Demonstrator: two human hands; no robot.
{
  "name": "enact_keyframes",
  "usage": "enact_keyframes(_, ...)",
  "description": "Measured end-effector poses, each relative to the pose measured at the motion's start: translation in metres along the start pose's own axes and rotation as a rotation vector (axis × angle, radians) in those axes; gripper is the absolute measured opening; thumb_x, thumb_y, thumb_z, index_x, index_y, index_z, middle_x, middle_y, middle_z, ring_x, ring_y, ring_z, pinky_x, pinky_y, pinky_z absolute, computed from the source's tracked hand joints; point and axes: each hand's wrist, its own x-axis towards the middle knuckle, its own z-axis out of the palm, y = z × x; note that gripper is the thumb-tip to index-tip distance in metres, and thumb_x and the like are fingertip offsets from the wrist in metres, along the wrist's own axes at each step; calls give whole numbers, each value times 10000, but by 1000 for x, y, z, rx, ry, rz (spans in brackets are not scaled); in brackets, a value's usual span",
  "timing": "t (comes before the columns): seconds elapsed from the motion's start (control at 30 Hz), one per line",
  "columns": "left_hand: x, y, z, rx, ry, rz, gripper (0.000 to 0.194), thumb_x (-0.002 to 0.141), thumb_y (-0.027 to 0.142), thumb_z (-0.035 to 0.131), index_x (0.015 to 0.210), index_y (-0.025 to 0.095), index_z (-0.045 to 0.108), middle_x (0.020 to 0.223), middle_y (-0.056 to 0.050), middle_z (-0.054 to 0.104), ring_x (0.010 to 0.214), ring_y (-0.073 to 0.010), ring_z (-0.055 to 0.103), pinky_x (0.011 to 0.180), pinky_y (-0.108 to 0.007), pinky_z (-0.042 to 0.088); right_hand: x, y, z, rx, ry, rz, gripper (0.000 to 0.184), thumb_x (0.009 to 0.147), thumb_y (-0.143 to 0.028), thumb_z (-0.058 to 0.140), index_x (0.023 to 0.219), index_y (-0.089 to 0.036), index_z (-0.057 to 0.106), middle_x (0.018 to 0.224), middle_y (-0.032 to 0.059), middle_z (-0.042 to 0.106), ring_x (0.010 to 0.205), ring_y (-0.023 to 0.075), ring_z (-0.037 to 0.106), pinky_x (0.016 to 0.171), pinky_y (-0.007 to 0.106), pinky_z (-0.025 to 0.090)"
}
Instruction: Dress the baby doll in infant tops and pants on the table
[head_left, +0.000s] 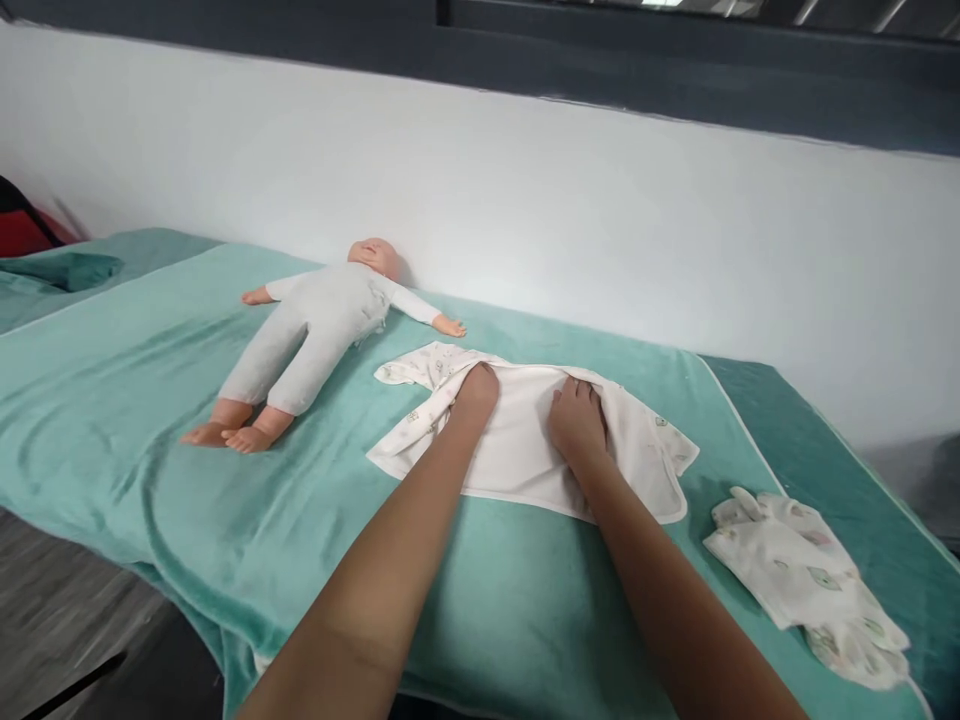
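Note:
A white printed baby shirt (517, 440) lies spread on the green cover, its front open and the plain inside showing. My left hand (477, 388) reaches under the shirt's left front flap near the neckline, and the fabric hides its fingers. On the other side, my right hand (577, 418) has its fingers curled at the edge of the right flap, closed on the cloth. To the left of the shirt a baby doll (322, 310) with a pale cloth body lies on its back, arms spread. One doll hand comes close to the shirt's left sleeve.
A crumpled white printed baby garment (814, 580) lies at the right, near the front edge. The green cover (172, 400) drapes over the table's front. Behind it stands a white wall (600, 240). Something red and black (30, 225) shows at the far left.

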Motion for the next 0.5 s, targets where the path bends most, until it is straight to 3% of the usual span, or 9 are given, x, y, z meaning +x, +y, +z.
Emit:
enact_keyframes(0.1, -10, 6, -6, 41, 25, -74, 433, 961, 285, 583, 1363, 127, 605, 1442, -224, 568, 1385, -369, 502, 1165, -575, 366, -10, -9, -1, -15, 0, -23, 557, 1034, -231, 223, 1493, 15, 420, 1554, 275, 433, 1471, 344, 370, 1173, 459, 302)
enact_keyframes(0.2, -36, 19, -7, 73, 67, -87, 480, 1003, 243, 397, 1362, -11, 590, 1426, -334, 545, 1413, -427, 469, 1194, -567, 315, -17, -14, -2, -7, -55, -94, 597, 1054, -323, 233, 1517, 16, 399, 1626, 245, 352, 1537, 309, 277, 1220, 445, 243)
enact_keyframes(0.27, -58, 28, -1, 81, 74, -22, 531, 1024, 269, 316, 1410, -18, 541, 1451, -313, 538, 1432, -390, 459, 1213, -528, 312, -17, -15, -2, -1, -86, -110, 635, 1059, -378, 236, 1535, 21, 370, 1636, 242, 334, 1549, 300, 254, 1230, 447, 228)
enact_keyframes(0.37, -80, 34, 9, 114, 14, 187, 563, 1026, 285, 295, 1536, 80, 417, 1619, -187, 399, 1538, -300, 310, 1261, -491, 254, -16, -15, -4, -2, -120, -97, 649, 1061, -388, 227, 1558, 16, 331, 1653, 233, 299, 1561, 293, 224, 1238, 467, 210)
enact_keyframes(0.43, -81, 29, 10, 135, -60, 279, 577, 1026, 293, 281, 1557, 93, 384, 1670, -141, 316, 1572, -276, 228, 1281, -484, 214, -17, -14, -6, -2, -146, -84, 656, 1062, -395, 220, 1571, 9, 311, 1668, 218, 269, 1567, 295, 206, 1248, 488, 180)
enact_keyframes(0.5, -71, 19, 5, 132, -112, 276, 596, 1029, 317, 275, 1558, 61, 372, 1671, -155, 308, 1572, -277, 226, 1283, -451, 213, -22, -13, -8, 0, -173, -71, 676, 1061, -429, 220, 1584, -8, 295, 1683, 198, 236, 1574, 316, 173, 1253, 512, 161)
